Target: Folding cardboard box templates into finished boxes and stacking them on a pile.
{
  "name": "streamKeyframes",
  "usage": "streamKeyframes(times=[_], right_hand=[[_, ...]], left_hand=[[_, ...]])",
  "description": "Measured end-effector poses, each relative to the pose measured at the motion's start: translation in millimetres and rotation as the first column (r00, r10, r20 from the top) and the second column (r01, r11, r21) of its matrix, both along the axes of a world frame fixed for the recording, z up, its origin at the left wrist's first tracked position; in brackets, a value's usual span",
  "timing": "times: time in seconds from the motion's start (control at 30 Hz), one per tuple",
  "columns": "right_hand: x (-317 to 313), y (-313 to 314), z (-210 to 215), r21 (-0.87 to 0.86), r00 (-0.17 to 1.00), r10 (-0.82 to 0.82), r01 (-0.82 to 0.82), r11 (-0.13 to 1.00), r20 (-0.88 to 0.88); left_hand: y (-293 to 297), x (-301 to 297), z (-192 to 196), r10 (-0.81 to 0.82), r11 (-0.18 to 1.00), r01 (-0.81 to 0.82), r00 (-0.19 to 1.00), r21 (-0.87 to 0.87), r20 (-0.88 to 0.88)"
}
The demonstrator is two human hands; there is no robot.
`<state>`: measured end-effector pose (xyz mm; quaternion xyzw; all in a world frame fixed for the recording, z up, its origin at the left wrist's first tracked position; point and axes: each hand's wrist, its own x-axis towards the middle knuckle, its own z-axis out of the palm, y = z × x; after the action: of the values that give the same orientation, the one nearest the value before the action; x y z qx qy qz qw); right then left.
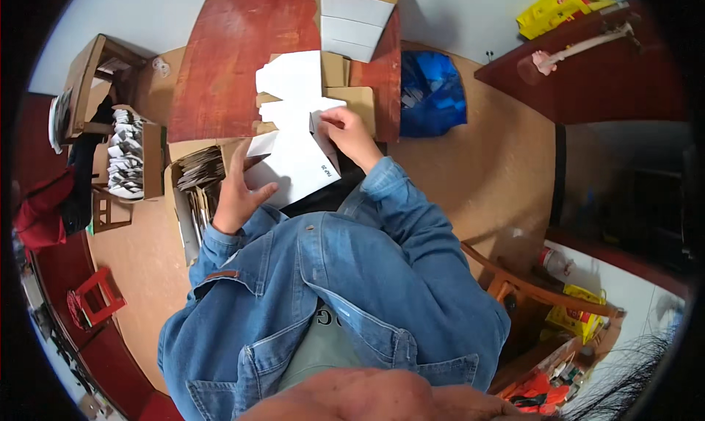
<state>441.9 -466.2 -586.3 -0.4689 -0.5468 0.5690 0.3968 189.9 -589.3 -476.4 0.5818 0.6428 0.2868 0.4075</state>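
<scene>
A white cardboard box blank [294, 145], partly folded, lies at the table's near edge, its lower panel reaching over my lap. My left hand [239, 192] rests along its left side, thumb and fingers spread apart and touching the card. On the other side, my right hand [351, 136] has its thumb and fingertips closed on a small side flap. Brown cardboard pieces [356, 105] lie partly under the blank. Some of my left fingertips are hidden by a flap.
The red wooden table [220, 76] carries an open carton [352, 20] at its far end. Left of me stands a box of folded card [176, 200]; farther left, another box holds white pieces [126, 153]. A blue bag [433, 94] sits right of the table. A wooden chair [543, 289] stands behind me.
</scene>
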Motion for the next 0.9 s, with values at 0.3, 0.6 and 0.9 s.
streamKeyframes(times=[0.3,0.6,0.9], right_hand=[[13,-37,12,0.117,0.992,0.076,-0.088,0.989,0.101],[31,-26,53,-0.128,0.973,0.001,-0.031,0.991,-0.231],[32,-33,110,0.639,0.884,0.007,-0.343,0.689,0.468]], left_hand=[[-36,-25,-52,0.194,0.978,-0.183,0.974,0.097,-0.121],[10,12,55,0.447,0.883,-0.387,0.524,-0.266,0.725],[38,48,65,0.075,0.993,-0.111,0.46,-0.027,0.885]])
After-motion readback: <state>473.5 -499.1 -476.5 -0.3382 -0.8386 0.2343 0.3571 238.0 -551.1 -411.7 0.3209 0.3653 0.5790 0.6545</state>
